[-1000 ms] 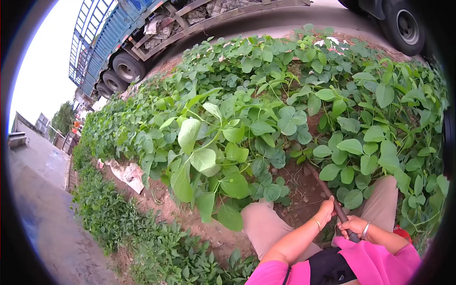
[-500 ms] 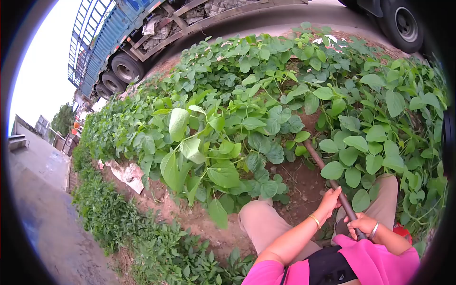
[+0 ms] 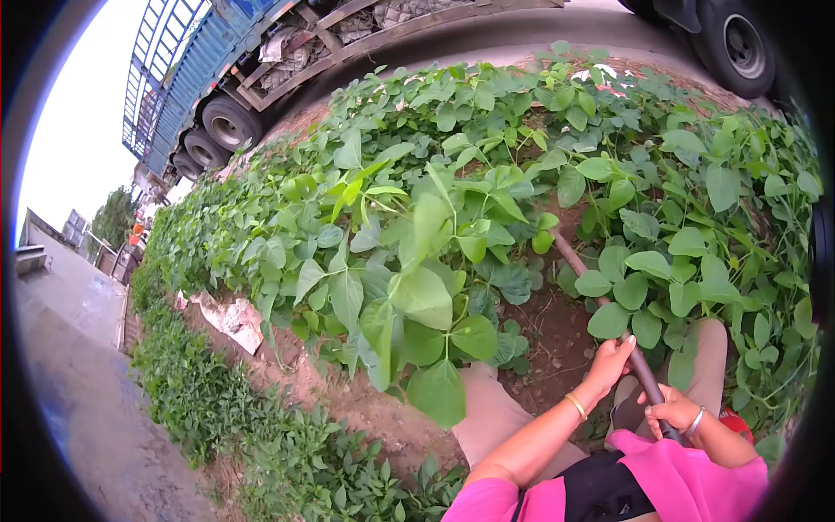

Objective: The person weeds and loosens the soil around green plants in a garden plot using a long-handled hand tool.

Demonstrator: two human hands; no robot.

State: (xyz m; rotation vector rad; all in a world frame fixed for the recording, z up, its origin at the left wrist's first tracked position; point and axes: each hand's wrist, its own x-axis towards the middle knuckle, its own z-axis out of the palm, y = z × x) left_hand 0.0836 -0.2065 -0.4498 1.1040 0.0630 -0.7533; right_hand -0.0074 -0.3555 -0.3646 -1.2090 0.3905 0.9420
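A long brown handle (image 3: 642, 370) slants from near my waist up into the bean-like plants, and its far end is hidden under the leaves. My left hand (image 3: 611, 365), with a gold bangle at the wrist, grips the handle partway along. Closer to my body, my right hand (image 3: 668, 410) wraps around the lower part; a silver bangle circles that wrist. Brown soil (image 3: 557, 326) shows beside the handle. Large green leaves (image 3: 417, 313) lean over the soil and partly cover my left trouser leg (image 3: 500, 413).
Dense leafy plants (image 3: 722, 191) spread around me. A pale torn sheet (image 3: 230, 320) lies on soil at left, beside a low green row (image 3: 209, 409) and a paved road (image 3: 78, 383). Behind the plants stands a blue truck (image 3: 187, 74) with large wheels (image 3: 230, 122).
The handle has slid a little forward, away from me, and its upper part has shifted left. Leaves in the middle have swung right and towards me. Both hands keep their hold.
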